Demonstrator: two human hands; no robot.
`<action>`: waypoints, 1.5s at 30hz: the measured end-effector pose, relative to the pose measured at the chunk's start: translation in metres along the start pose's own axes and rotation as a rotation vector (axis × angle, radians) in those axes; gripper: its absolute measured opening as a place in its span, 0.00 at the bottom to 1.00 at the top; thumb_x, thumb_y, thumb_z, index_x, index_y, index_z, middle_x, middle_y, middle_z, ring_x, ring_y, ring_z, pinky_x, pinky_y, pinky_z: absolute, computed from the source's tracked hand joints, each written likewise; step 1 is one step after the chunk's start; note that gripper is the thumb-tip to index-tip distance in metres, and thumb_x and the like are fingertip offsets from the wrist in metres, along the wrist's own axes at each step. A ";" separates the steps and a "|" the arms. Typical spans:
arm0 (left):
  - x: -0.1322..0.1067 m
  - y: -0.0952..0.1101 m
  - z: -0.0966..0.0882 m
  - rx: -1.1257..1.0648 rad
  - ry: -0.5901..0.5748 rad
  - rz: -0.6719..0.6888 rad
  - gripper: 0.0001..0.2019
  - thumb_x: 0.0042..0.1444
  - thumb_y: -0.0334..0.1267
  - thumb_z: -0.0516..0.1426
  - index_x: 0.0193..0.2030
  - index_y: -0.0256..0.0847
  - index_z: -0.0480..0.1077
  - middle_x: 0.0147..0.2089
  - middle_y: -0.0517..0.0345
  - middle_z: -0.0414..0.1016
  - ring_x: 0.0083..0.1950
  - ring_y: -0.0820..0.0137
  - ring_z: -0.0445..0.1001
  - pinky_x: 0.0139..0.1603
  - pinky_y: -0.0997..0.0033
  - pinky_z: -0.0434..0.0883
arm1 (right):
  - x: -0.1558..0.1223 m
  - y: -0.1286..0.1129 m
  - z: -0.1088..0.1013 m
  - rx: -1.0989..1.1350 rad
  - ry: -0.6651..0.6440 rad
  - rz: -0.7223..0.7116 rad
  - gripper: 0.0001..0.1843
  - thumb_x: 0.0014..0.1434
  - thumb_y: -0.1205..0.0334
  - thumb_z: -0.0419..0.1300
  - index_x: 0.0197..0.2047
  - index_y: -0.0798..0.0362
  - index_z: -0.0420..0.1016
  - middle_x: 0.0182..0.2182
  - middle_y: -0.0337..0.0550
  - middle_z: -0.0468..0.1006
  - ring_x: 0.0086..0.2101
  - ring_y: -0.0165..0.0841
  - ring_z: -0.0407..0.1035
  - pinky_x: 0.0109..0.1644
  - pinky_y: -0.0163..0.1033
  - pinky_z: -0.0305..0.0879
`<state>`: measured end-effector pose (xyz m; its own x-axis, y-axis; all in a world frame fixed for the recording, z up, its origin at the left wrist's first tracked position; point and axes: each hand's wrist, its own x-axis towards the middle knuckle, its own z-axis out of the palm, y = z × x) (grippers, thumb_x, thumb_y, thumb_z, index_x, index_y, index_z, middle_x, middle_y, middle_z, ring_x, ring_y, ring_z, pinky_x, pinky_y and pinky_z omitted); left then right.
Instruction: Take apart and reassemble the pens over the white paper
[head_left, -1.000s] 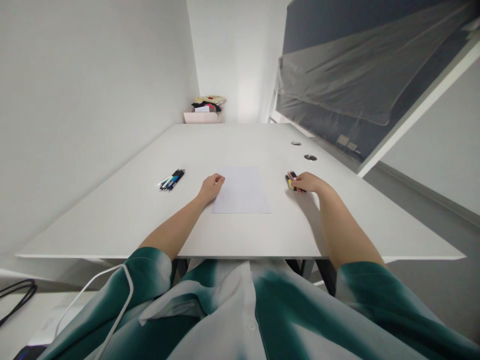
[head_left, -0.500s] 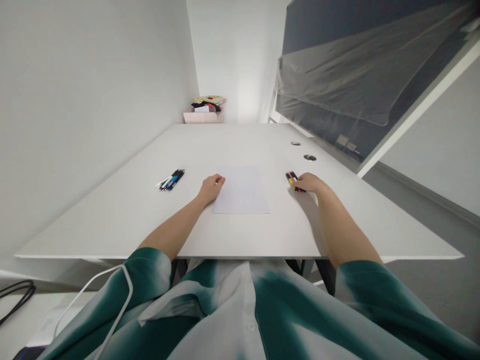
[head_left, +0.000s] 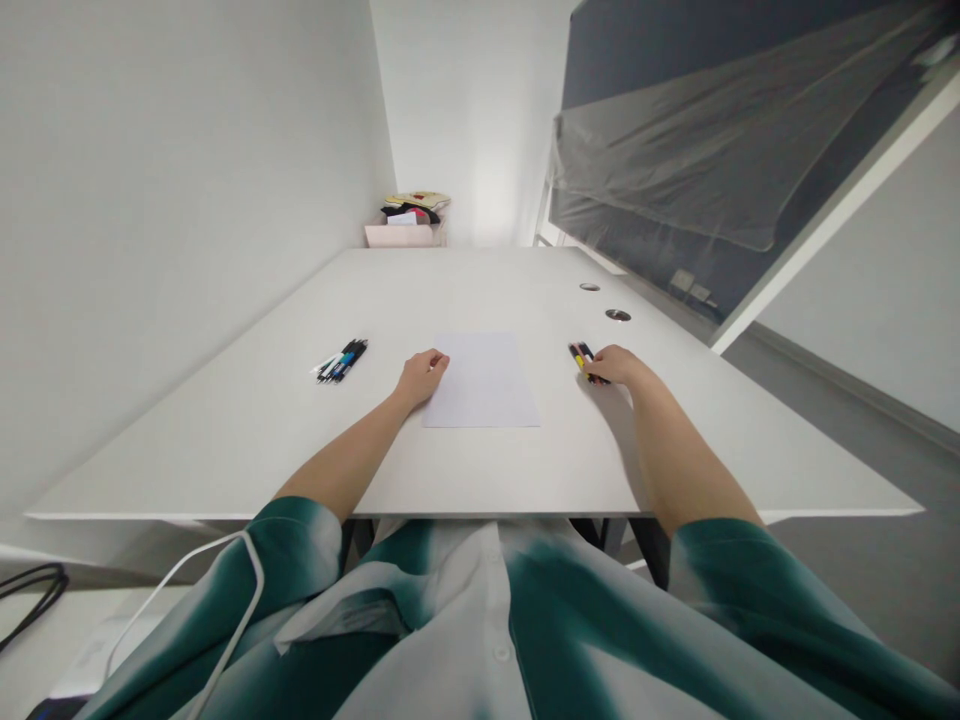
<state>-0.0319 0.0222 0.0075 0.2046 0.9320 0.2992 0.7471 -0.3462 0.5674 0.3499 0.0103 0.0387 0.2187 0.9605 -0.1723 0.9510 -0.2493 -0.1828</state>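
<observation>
A blank white sheet of paper (head_left: 484, 385) lies on the table in front of me. My left hand (head_left: 423, 376) rests at its left edge, fingers curled in, with nothing visible in them. To the right of the sheet is a small bundle of coloured pens (head_left: 579, 356), showing yellow, pink and dark barrels. My right hand (head_left: 613, 364) is closed over the right side of this bundle, thumb and fingers on the barrels. The fingertips partly cover the pens, and I cannot tell how many they grip.
Several black, blue and white pens (head_left: 342, 362) lie together left of my left hand. Two round metal grommets (head_left: 618, 315) sit along the white table's (head_left: 465, 475) right edge. Past the far end stands a pinkish box (head_left: 399, 235) of folded items. A white cable (head_left: 251, 570) crosses my left sleeve.
</observation>
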 end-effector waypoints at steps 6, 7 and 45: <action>0.000 -0.001 0.001 -0.006 0.002 0.001 0.15 0.62 0.43 0.49 0.40 0.38 0.75 0.40 0.50 0.79 0.44 0.63 0.74 0.50 0.62 0.69 | 0.003 0.002 0.001 -0.010 -0.002 0.013 0.12 0.54 0.58 0.58 0.28 0.55 0.81 0.27 0.48 0.80 0.32 0.36 0.74 0.32 0.35 0.63; 0.000 -0.001 0.001 -0.007 0.003 0.000 0.15 0.62 0.44 0.49 0.40 0.38 0.75 0.40 0.50 0.79 0.44 0.63 0.74 0.50 0.62 0.69 | 0.002 0.002 0.001 -0.011 -0.002 0.014 0.12 0.54 0.58 0.58 0.28 0.55 0.80 0.28 0.48 0.80 0.32 0.36 0.74 0.32 0.35 0.62; 0.000 -0.008 -0.004 0.305 -0.084 0.037 0.17 0.62 0.44 0.50 0.49 0.39 0.74 0.55 0.45 0.73 0.56 0.57 0.70 0.60 0.57 0.65 | -0.033 -0.087 0.045 0.051 0.423 -0.454 0.22 0.64 0.57 0.50 0.55 0.57 0.74 0.52 0.55 0.74 0.52 0.44 0.66 0.57 0.44 0.59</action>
<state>-0.0409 0.0242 0.0061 0.2772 0.9295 0.2432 0.8909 -0.3435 0.2971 0.2495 -0.0056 0.0166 -0.1275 0.9352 0.3304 0.9600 0.2001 -0.1959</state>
